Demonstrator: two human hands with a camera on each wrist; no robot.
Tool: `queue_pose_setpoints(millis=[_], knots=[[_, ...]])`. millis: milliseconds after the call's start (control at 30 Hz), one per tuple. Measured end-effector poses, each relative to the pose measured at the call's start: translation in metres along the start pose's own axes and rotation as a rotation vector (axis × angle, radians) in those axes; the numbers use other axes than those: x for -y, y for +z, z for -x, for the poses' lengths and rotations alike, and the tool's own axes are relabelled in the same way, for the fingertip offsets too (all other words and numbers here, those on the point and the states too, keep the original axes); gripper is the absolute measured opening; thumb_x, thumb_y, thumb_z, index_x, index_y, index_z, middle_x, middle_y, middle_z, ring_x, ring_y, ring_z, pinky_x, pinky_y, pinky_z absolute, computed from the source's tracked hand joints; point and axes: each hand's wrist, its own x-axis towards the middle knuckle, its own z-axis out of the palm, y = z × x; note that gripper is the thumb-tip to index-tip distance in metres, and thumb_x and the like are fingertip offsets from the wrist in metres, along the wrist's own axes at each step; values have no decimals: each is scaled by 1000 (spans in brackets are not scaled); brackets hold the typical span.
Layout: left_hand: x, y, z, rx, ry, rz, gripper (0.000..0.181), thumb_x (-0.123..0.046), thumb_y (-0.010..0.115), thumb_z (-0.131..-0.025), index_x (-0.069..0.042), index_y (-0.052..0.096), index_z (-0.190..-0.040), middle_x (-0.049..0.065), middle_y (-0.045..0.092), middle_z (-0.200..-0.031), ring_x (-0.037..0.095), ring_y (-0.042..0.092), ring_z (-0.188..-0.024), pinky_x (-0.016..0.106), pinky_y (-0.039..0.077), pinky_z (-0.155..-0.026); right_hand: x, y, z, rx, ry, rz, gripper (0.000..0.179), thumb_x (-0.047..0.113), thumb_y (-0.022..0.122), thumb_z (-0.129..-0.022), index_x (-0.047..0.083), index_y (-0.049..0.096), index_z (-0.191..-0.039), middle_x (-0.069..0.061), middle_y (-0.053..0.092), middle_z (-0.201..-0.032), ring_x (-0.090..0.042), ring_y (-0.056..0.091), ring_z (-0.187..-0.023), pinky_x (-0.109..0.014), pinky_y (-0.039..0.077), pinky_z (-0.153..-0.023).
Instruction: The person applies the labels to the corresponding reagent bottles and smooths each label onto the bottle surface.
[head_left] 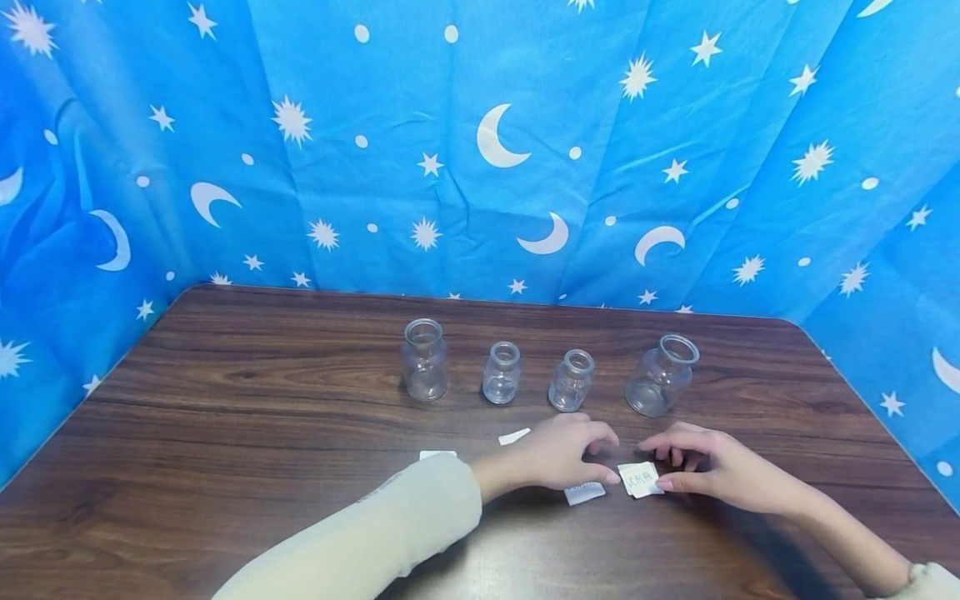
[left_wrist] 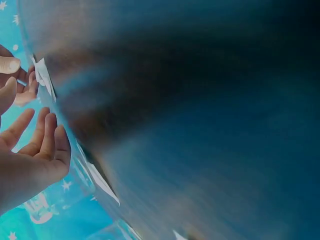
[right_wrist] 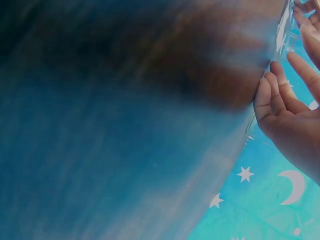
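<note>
Two overlapping white paper slips point(head_left: 640, 480) with handwriting on the upper one lie on the table between the hands. My right hand point(head_left: 723, 468) is at their right side, thumb tip right at the edge and fingers loosely bent above. From the left, my left hand point(head_left: 558, 452) reaches toward the same slips, thumb and forefinger spread apart with nothing between them. Another written slip point(head_left: 585, 494) lies partly hidden below the left hand. Loosely bent fingers also show on the left hand point(left_wrist: 37, 150) and right hand point(right_wrist: 290, 112) in their own wrist views.
Behind the hands stand a tall glass jar point(head_left: 425, 362), two small glass jars point(head_left: 501, 375) point(head_left: 572, 382) and a wide glass jar point(head_left: 660, 379) in a row. More slips point(head_left: 514, 436) point(head_left: 437, 454) lie near the left forearm. A blue star-patterned cloth point(head_left: 420, 192) hangs behind the wooden table point(head_left: 262, 433).
</note>
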Motion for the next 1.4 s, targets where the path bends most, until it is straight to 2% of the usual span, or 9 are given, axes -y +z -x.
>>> queue_pose_setpoints(millis=[300, 500, 833, 1133, 1400], knots=[[-11, 4, -15, 46, -60, -21, 33, -38, 67, -81, -23, 61, -110, -10, 55, -87, -1, 48, -83, 15, 37, -69, 1, 2, -3, -20, -10, -3, 34, 11, 72, -77, 10, 63, -110, 5, 50, -78, -9, 45, -68, -21, 40, -53], [-16, 7, -16, 48, -84, -77, 31, -40, 69, -78, -25, 63, -104, -11, 53, -85, 2, 46, -82, 19, 36, -66, -1, 5, -4, -41, -14, 19, 32, 10, 74, -74, 10, 65, -105, 5, 49, -77, -8, 44, -65, -20, 39, -51], [-18, 11, -18, 62, -105, -118, 30, -41, 69, -77, -27, 62, -103, -12, 46, -81, 3, 42, -80, 22, 31, -67, -3, 10, -4, -72, -13, 44, 30, 7, 76, -70, 9, 64, -98, 5, 46, -76, -10, 42, -63, -21, 35, -50], [-20, 12, -18, 55, -107, -151, 26, -40, 70, -77, -29, 62, -99, -12, 44, -80, 3, 41, -79, 22, 30, -66, -1, 11, -3, -67, 29, 64, 27, 10, 76, -71, 17, 61, -92, 6, 45, -77, -9, 41, -65, -22, 33, -51], [-20, 12, -15, 55, -98, -156, 17, -36, 69, -78, -26, 62, -90, -12, 42, -78, 3, 39, -76, 20, 28, -64, 4, 14, -4, -54, 21, -41, 26, 3, 72, -73, 18, 55, -85, 8, 48, -71, -6, 45, -61, -20, 37, -50]])
